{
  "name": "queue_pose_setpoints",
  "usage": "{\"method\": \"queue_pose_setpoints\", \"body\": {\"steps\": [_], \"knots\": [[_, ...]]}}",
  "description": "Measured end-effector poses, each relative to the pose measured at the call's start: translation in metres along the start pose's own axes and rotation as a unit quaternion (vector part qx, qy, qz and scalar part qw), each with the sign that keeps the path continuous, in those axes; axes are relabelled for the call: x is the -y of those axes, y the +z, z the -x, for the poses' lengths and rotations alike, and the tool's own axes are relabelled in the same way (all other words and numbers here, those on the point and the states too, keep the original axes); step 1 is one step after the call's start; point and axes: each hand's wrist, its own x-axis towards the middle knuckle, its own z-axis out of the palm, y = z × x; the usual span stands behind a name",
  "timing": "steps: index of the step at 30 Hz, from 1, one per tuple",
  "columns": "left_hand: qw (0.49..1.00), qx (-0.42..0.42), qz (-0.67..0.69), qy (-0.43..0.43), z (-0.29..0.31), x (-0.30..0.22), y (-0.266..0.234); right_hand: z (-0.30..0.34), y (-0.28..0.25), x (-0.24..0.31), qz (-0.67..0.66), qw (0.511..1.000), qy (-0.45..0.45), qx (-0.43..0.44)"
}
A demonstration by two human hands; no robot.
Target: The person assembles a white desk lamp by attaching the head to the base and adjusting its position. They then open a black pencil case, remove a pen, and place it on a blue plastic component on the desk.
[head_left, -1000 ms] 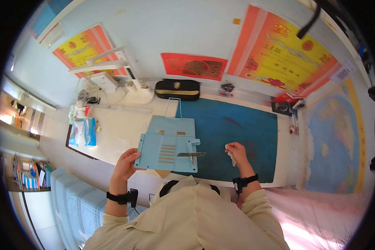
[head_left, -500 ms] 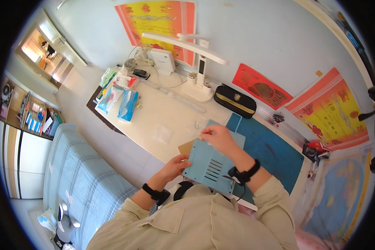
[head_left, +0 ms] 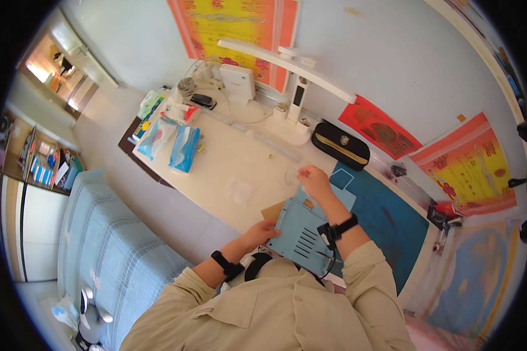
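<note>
A light-blue flat case [head_left: 322, 225] with a row of dark slots and a wire-like handle at its far corner is tilted in front of my body. My left hand [head_left: 261, 233] grips its left edge, thumb on the upper face. My right hand [head_left: 315, 180] hovers past the far side of the case, its fingertips pinched together. Whatever they hold, if anything, is too small to make out. A brown patch [head_left: 308, 203] shows in the case below that hand. A piece of brown card [head_left: 271, 212] sticks out beside the case's left edge.
The case is over a cream table [head_left: 216, 158] with a dark-blue mat [head_left: 386, 219] on the right. A black pencil case [head_left: 341, 144], a white desk lamp [head_left: 293, 120] and a blue packet [head_left: 184, 149] are farther back. A small clear bag [head_left: 240, 190] lies left of the case.
My right hand has moved from the face of the case to beyond its far edge, uncovering the brown patch. My left hand keeps its grip. The view has shifted slightly.
</note>
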Motion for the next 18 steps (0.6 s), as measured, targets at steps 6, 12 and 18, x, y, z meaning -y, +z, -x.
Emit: {"method": "queue_pose_setpoints", "body": {"steps": [6, 12, 18], "knots": [[0.996, 0.079, 0.051, 0.014, -0.013, -0.008, 0.001, 0.129, -0.093, -0.070, 0.213, 0.952, 0.035, -0.218], [0.994, 0.104, -0.006, 0.020, -0.037, -0.010, 0.024, 0.224, -0.096, -0.118, -0.258, 0.913, 0.313, -0.049], [0.953, -0.015, -0.303, -0.002, -0.067, -0.028, 0.007, 0.239, -0.089, -0.130, -0.306, 0.891, 0.328, -0.069]]}}
